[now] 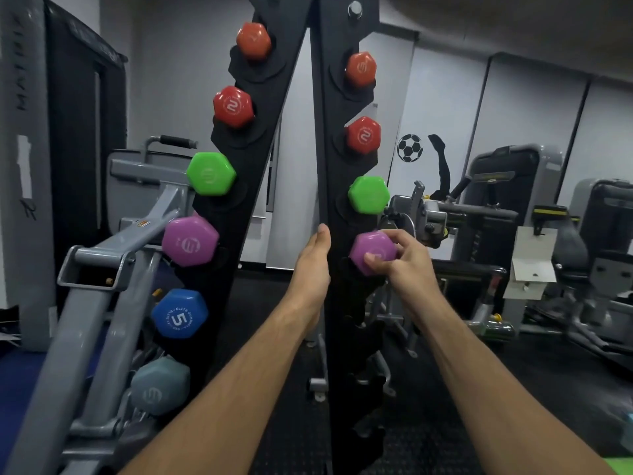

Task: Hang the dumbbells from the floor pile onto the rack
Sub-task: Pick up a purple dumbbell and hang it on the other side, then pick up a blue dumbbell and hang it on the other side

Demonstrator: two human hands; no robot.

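Note:
A black A-frame dumbbell rack [270, 159] stands right in front of me. Its left rail carries two red dumbbells, a green one [210, 173], a purple one [190, 241], a blue "5" [179, 313] and a grey one [160, 385]. The right rail holds two red ones, a green one [368, 194] and a purple dumbbell [368, 248] in the fourth cradle. My right hand [399, 260] grips the end of that purple dumbbell. My left hand [315, 258] lies flat against the right rail's inner edge, fingers straight. Below the purple dumbbell the right rail's cradles [363, 334] hold nothing.
A grey weight machine frame [102, 269] leans close on the left, beside the rack's left rail. More gym machines [507, 207] stand at the right and behind. The floor [479, 389] is dark rubber. A football sticker [409, 148] marks the white wall.

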